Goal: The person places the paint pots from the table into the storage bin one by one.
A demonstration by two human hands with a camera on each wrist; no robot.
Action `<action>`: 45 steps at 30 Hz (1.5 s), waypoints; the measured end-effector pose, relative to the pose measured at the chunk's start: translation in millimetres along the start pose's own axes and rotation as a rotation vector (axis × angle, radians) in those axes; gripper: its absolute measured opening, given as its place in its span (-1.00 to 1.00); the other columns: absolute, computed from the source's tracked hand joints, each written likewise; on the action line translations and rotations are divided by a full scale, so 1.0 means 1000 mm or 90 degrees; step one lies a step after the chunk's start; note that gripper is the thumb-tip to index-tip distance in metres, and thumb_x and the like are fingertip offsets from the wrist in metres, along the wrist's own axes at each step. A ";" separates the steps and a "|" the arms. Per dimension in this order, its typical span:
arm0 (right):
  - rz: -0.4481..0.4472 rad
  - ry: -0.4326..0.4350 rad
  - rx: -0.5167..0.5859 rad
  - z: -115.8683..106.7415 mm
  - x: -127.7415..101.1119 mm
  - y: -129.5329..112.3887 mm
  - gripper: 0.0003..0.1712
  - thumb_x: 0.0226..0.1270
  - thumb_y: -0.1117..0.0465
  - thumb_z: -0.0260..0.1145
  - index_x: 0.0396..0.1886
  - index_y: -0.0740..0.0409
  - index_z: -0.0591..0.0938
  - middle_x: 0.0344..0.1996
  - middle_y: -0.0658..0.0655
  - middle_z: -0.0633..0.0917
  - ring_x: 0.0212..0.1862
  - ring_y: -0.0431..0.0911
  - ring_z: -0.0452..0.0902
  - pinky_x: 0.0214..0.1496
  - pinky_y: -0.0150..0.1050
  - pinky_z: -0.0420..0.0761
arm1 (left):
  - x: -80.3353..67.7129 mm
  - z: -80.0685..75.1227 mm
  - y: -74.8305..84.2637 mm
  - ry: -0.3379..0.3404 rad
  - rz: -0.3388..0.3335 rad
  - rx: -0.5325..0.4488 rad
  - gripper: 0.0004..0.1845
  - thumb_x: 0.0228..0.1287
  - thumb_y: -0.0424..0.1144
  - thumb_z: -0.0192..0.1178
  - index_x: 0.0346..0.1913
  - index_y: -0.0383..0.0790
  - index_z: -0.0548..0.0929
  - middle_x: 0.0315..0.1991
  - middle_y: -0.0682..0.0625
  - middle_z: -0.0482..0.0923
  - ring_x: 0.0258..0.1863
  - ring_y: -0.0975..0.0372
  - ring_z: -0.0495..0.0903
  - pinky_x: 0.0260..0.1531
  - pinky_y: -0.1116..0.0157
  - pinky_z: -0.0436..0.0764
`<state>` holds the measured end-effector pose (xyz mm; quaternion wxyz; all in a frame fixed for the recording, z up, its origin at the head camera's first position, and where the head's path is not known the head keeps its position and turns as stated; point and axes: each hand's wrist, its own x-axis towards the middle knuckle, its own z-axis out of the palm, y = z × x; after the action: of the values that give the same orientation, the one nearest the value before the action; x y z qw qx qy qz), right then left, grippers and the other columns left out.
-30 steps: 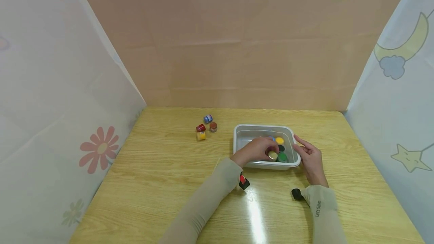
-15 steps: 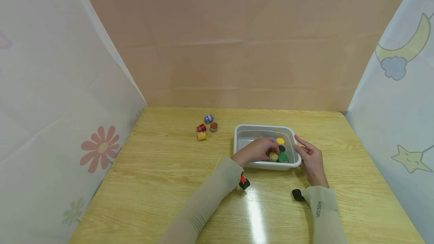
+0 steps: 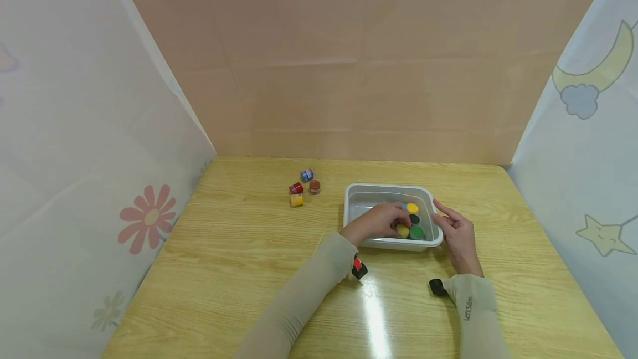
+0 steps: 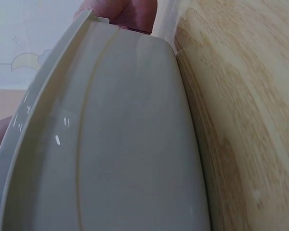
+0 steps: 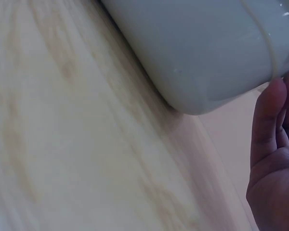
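A pale plastic tray (image 3: 366,200) stands on the table, with several small paint jars in its right half. Reaching over the near rim, my left hand (image 3: 380,220) has its fingers and thumb curled round a small jar, mostly hidden by them. Beside the thumb is a yellow-lidded jar (image 3: 402,231). A green-lidded jar (image 3: 416,232), a black-lidded one (image 3: 414,219) and an orange-yellow one (image 3: 412,207) sit close by, with a blue lid (image 3: 402,205) behind the fingers. My right hand (image 3: 457,237) holds the tray's right end, thumb at the rim and fingertips (image 5: 271,96) against the outer wall.
Left of the tray lie a blue jar (image 3: 307,175), a red jar (image 3: 296,188) and a yellow jar (image 3: 296,200), with a brown-lidded jar (image 3: 314,187) upright. Patterned sheets flank the wooden table (image 3: 239,270); a brown sheet (image 3: 319,98) closes its back.
My left hand stays in the same spot inside the tray, its fingers barely shifting among the jars. The right hand and the tray keep their place.
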<state>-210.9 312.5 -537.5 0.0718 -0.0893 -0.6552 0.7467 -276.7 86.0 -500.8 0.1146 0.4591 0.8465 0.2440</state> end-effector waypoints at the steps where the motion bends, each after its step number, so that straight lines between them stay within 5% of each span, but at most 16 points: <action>1: 0.001 0.002 -0.001 0.000 0.000 0.000 -0.48 0.43 0.22 0.42 0.36 0.08 0.61 -0.59 -0.06 0.74 -0.60 -0.34 0.40 -0.55 -0.48 0.44 | 0.000 0.000 0.000 0.000 -0.001 -0.001 -0.71 0.22 -0.27 0.51 0.01 -0.10 0.77 -0.02 0.10 0.58 -0.20 0.38 0.53 -0.15 0.64 0.45; 11: 0.005 -0.008 -0.018 0.000 -0.002 -0.002 -0.45 0.44 0.19 0.41 0.39 0.12 0.58 -0.58 -0.05 0.74 -0.58 -0.33 0.46 -0.55 -0.47 0.49 | -0.001 0.000 0.001 0.006 -0.009 0.011 -0.69 0.22 -0.23 0.52 0.03 -0.06 0.78 -0.08 0.14 0.57 -0.23 0.43 0.51 -0.18 0.63 0.44; 23: 0.015 -0.002 -0.020 0.000 -0.002 -0.002 -0.45 0.43 0.18 0.42 0.39 0.08 0.59 -0.66 -0.08 0.65 -0.69 -0.31 0.30 -0.65 -0.31 0.28 | -0.009 -0.009 0.005 0.027 -0.012 -0.024 -0.69 0.23 -0.26 0.51 0.03 -0.08 0.76 -0.09 0.12 0.66 -0.21 0.40 0.59 -0.19 0.63 0.47; 33: 0.007 -0.003 -0.016 0.001 -0.002 -0.002 -0.45 0.43 0.19 0.42 0.39 0.10 0.59 -0.65 -0.08 0.67 -0.69 -0.31 0.30 -0.67 -0.30 0.27 | -0.025 -0.028 -0.004 0.084 -0.031 -0.097 -0.65 0.36 -0.32 0.39 0.17 -0.12 0.69 0.01 0.01 0.70 -0.19 0.39 0.63 -0.17 0.60 0.56; 45: 0.004 -0.013 0.004 0.001 -0.002 -0.001 -0.44 0.44 0.21 0.41 0.40 0.12 0.57 -0.61 -0.05 0.70 -0.65 -0.32 0.35 -0.64 -0.38 0.35 | -0.058 -0.053 -0.035 0.228 -0.099 -0.119 -0.71 0.44 -0.22 0.33 0.16 -0.03 0.69 0.06 0.03 0.67 -0.08 0.32 0.63 0.00 0.40 0.66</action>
<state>-209.0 311.5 -536.1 0.0627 -0.0834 -0.6532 0.7500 -291.9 5.0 -475.2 0.0229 0.3288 0.8601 0.3893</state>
